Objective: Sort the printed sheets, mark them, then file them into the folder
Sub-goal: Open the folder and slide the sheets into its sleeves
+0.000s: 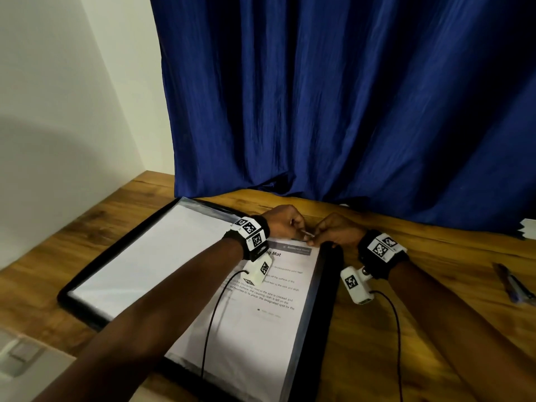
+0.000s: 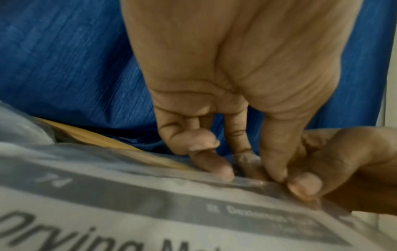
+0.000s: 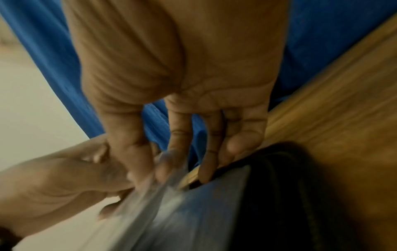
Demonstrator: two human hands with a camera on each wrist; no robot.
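An open black folder (image 1: 326, 300) lies on the wooden table, with a blank white page (image 1: 150, 262) on its left side. On its right side lies a printed sheet (image 1: 269, 288) headed "Drying Mat", seen close up as the sheet (image 2: 150, 220) under a clear plastic sleeve (image 2: 247, 180). My left hand (image 1: 301, 229) pinches the sleeve's top edge between thumb and fingers (image 2: 214, 168). My right hand (image 1: 311, 242) pinches the same edge just to the right, its thumb (image 2: 305, 185) on top. In the right wrist view the fingers (image 3: 171, 161) hold the blurred sleeve (image 3: 171, 190) beside the folder's spine (image 3: 290, 186).
A blue curtain (image 1: 348, 97) hangs down to the table right behind the hands. A dark pen (image 1: 513, 285) lies on the table at the right. A small stack of white papers (image 1: 528, 230) shows at the far right edge. A white wall stands at the left.
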